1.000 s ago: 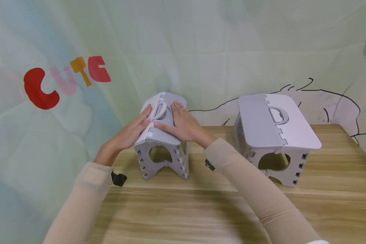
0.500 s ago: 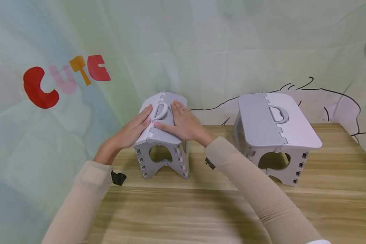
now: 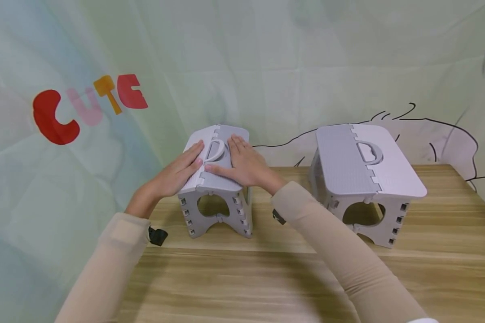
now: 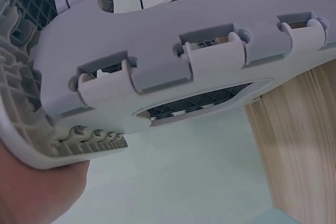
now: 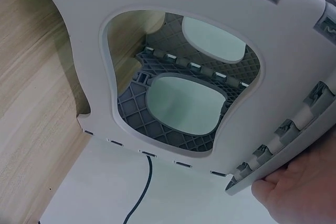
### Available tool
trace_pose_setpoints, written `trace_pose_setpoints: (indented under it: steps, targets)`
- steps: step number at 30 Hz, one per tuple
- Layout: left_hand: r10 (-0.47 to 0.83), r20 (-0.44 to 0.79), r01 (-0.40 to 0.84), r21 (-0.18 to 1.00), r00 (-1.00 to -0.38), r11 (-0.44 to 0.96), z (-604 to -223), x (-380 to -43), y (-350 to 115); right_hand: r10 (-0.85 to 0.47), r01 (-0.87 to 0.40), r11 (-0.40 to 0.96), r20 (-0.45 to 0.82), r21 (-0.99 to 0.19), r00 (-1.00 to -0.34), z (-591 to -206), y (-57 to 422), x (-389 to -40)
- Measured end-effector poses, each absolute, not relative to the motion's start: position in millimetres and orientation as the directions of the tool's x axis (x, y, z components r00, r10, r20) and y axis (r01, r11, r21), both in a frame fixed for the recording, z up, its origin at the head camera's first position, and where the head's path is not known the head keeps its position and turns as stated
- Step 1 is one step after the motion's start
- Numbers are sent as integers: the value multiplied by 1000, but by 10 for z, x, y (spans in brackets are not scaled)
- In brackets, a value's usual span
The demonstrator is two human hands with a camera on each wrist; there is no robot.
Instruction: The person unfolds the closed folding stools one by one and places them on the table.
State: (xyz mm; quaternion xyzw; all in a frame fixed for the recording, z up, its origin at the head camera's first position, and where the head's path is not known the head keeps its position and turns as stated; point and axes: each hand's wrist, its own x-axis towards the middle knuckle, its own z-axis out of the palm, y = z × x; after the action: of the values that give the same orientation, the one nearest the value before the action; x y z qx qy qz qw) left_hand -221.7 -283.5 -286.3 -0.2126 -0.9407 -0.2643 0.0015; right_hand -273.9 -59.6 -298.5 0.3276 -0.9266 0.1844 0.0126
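A folding step stool [image 3: 230, 131] with a half white, half light grey top stands on the wooden table at the left. Its top peaks slightly along the hinged seam, and its legs are spread. My left hand [image 3: 174, 176] lies with straight fingers on the white half. On the grey half rests my right hand [image 3: 247, 165], fingers extended, thumb near the seam. The loop handle [image 3: 216, 150] sticks up between both hands. Hinged side panels [image 4: 157, 30] fill the left wrist view, and a side panel [image 5: 79, 3] with a large opening shows in the right wrist view.
A second folding stool [image 3: 343, 157] stands unfolded to the right, its top flat. The wooden table [image 3: 242, 282] extends in front of both. A printed cloth backdrop [image 3: 258, 67] hangs behind and at the left, close to the first stool.
The left stool's top has sunk slightly and its peak has flattened a little. Both hands keep their places on it, moving down slightly with the top. The right stool stays put.
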Motion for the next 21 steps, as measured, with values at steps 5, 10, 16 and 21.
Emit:
trace_pose_setpoints:
  steps: [5,10,16,21]
  targets:
    - [399,114,402,480,-910,780,-2857,-2216,-2828,-609,-616,719,135,-321,-782,-2983,-591,-2742]
    - [400,121,409,453,-909,793,-2841,-2224,-2812,-617,-622,725,121,-297,-778,-2960,-585,-2749]
    - [393,90,394,403,-915,826,-2815,-2212,-2782,-623,-624,733,100,-270,-776,-2941,-580,-2751]
    - [390,77,387,392,-918,834,-2803,-2208,-2773,-624,-624,739,90,-254,-776,-2928,-578,-2749]
